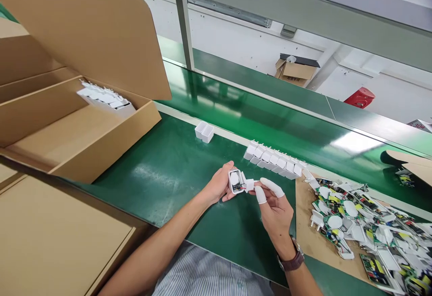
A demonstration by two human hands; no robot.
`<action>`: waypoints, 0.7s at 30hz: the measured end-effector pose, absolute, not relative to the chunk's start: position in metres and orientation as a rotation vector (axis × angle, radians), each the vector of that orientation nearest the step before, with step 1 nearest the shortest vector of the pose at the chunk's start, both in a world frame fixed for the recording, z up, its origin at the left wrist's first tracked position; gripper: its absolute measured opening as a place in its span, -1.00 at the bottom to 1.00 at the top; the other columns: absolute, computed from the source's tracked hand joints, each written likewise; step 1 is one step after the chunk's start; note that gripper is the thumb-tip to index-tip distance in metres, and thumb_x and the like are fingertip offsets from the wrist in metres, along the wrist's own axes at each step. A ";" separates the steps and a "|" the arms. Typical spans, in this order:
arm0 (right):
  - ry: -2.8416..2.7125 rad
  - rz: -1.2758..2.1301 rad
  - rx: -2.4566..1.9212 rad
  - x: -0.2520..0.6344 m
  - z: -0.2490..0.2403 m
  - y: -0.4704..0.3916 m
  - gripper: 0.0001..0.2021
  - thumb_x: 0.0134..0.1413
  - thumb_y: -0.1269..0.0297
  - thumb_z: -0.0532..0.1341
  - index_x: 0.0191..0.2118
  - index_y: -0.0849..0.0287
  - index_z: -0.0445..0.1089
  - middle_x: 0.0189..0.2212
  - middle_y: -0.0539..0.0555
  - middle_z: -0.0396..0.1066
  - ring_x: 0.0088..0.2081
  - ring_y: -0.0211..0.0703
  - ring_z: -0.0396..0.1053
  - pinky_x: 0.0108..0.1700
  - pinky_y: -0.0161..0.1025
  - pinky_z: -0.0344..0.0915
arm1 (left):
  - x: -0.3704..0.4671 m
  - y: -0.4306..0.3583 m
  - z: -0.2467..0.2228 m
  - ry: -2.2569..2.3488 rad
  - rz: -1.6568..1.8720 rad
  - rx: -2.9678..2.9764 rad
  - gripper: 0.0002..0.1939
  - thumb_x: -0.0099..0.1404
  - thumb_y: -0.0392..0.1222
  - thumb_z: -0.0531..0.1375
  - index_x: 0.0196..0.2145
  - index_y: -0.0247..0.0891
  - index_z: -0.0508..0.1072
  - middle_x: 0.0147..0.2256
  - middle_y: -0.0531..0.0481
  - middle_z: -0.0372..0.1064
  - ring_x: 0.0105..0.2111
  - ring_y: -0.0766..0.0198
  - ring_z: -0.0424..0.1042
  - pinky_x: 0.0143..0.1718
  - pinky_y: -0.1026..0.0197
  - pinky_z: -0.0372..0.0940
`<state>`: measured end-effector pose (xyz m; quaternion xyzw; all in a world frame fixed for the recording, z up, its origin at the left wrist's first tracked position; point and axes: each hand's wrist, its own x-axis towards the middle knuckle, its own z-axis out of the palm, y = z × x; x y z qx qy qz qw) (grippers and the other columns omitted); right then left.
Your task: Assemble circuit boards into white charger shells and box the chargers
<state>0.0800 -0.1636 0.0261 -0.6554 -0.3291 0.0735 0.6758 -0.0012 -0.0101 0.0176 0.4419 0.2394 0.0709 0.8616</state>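
Observation:
My left hand is wrapped round a white plastic charger housing, its open end turned toward my right hand. Dark parts and a bit of red wire show inside. Between the fingertips of my right hand is a small white plug piece, close against the housing's open end; whether the two touch is hard to tell. White finger cots cover the right thumb and a fingertip. Beyond the hands, a row of white chargers with pins stands along the belt's edge. Two white housings stand farther left.
To the right, circuit boards with white covers lie heaped on a cardboard sheet. At left, an open cardboard box holds a row of white chargers. A closed carton sits nearer. A metal frame rises behind the green worktop.

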 end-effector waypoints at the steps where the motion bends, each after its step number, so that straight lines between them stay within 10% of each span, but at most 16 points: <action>1: -0.748 0.163 -1.478 0.080 0.026 -0.164 -0.79 0.30 0.19 0.32 -0.04 0.15 0.48 -0.27 0.15 0.65 -0.29 0.00 0.65 -0.25 -0.06 0.70 | -0.001 -0.010 0.017 0.496 0.148 0.923 -0.35 0.36 0.39 0.01 -0.52 -0.25 0.42 -0.78 0.02 0.26 -0.87 0.39 0.06 -0.84 0.34 -0.21; 10: -0.872 0.128 -1.498 0.080 0.028 -0.169 -0.81 0.35 0.31 0.24 0.03 0.09 0.45 -0.23 0.13 0.63 -0.28 -0.05 0.64 -0.19 -0.06 0.67 | -0.002 -0.010 0.016 0.474 0.146 0.898 -0.35 0.37 0.39 0.02 -0.51 -0.24 0.42 -0.77 0.01 0.28 -0.87 0.39 0.07 -0.84 0.36 -0.20; 17: -1.344 0.076 -1.721 0.098 0.039 -0.193 -0.52 0.30 0.32 0.25 0.30 0.06 0.28 0.28 0.27 0.31 0.28 0.10 0.32 0.26 0.13 0.38 | -0.003 -0.010 0.012 0.563 0.130 1.162 -0.30 0.39 0.42 -0.03 -0.54 -0.25 0.40 -0.80 -0.01 0.27 -0.87 0.38 0.14 -0.85 0.39 -0.05; 21: -1.320 0.206 -1.863 0.093 0.035 -0.205 -0.58 0.24 0.34 0.29 0.19 0.08 0.35 -0.04 0.13 0.56 -0.04 -0.04 0.55 0.03 -0.15 0.51 | -0.012 -0.024 0.019 0.470 0.055 1.271 -0.34 0.25 0.39 0.21 0.02 -0.23 0.42 -0.75 0.11 0.32 -0.82 0.27 0.24 -0.83 0.35 0.10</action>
